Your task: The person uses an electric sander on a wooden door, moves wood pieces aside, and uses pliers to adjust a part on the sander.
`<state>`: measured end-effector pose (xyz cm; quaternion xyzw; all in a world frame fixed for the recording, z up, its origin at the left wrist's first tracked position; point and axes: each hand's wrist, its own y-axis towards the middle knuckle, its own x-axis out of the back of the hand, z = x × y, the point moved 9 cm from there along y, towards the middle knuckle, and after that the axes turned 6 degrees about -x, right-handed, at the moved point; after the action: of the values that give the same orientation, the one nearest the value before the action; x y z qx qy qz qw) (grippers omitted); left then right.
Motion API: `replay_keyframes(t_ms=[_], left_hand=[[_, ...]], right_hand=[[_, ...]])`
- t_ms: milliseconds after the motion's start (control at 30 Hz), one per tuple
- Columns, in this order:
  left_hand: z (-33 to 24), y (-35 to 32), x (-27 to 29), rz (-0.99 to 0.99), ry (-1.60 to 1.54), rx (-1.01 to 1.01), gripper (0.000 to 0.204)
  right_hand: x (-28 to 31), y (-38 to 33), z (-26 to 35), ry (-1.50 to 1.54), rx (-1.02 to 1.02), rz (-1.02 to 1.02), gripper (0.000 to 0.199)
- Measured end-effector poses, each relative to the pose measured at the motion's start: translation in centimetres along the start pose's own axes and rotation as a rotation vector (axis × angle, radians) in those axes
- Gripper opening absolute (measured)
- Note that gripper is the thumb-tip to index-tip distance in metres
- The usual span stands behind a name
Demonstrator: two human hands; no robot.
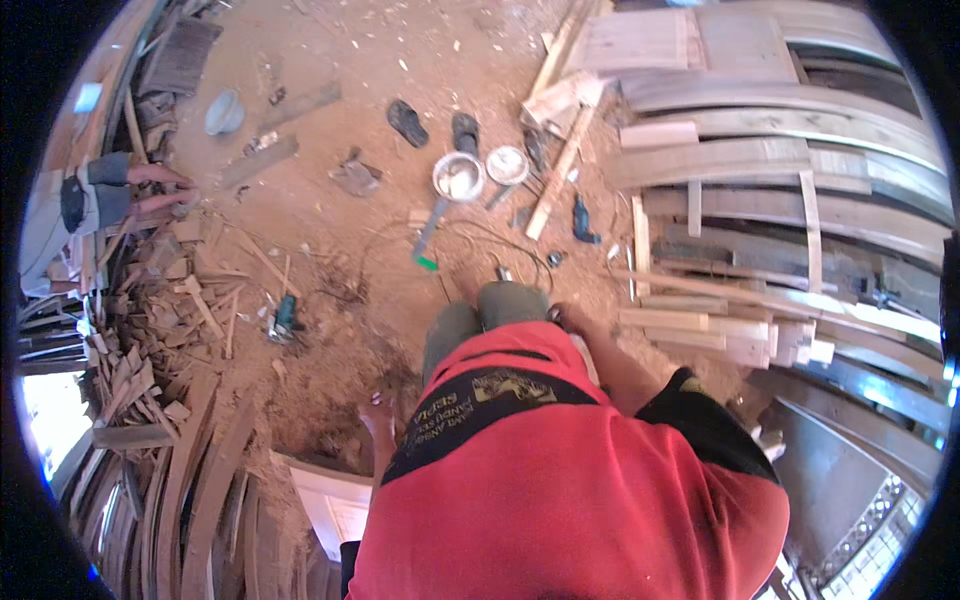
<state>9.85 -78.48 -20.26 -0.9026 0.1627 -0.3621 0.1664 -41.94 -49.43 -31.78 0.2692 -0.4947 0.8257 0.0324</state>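
We find lettering on the wearer's red shirt (pixel 560 480): a black chest band carries pale print and a yellowish emblem, upside down from our viewpoint and partly lost in folds. We cannot make out any marking on the teal drill (pixel 286 318) at left or the blue power tool (pixel 585 222) at right.

We note two round containers standing near each other on the floor (pixel 330 235) ahead of the knees. The larger bowl (pixel 438 186) and the smaller bowl (pixel 522 178) both hold pale matter, its kind unclear to us. A long grey tool (pixel 432 230) with a green end lies just below the larger one.

We record the left hand (pixel 378 412) low at the wearer's side, fingers loosely parted, with nothing visible between them. The white panel (pixel 335 505), nearest to it, lies behind that hand, alongside the forearm. The right hand (pixel 566 318) is beside the right knee, next to the olive shorts (pixel 452 335); we cannot tell whether its fingers are closed.

We see scrap wood (pixel 150 370) bounding the left, where another person (pixel 105 195) sits, and stacked planks (pixel 720 210) bounding the right. Between them, sawdust-covered ground runs forward, broken by dark sandals (pixel 407 122) and a loose batten (pixel 560 175).
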Motion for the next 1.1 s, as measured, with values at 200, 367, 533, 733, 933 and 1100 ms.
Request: replay_keyframes(t_ms=[200,367,533,733,933,1100], left_hand=[[-13.2,18.6,5.0,-0.034,-0.002,-0.124,0.031],[-30.6,25.9,2.5,-0.05,0.239,-0.474,0.031],[-29.3,35.6,-2.5,0.236,0.362,-0.469,0.025],[-26.8,50.2,-0.8,0.252,0.477,-0.228,0.022],[-32.5,62.9,2.7,0.111,0.401,-0.24,0.017],[-36.2,75.0,-0.7,0.121,0.142,-0.394,0.02]], right_hand=[[13.9,3.6,16.8,0.312,0.09,-0.31,0.032],[17.8,12.4,14.1,0.42,-0.124,-0.496,0.037],[18.1,19.1,17.7,0.164,-0.182,-0.249,0.038],[25.4,31.4,27.7,-0.014,-0.038,-0.073,0.04],[48.4,35.2,48.1,0.229,0.175,-0.417,0.031],[62.2,37.1,57.9,0.488,0.337,-0.571,0.032]])
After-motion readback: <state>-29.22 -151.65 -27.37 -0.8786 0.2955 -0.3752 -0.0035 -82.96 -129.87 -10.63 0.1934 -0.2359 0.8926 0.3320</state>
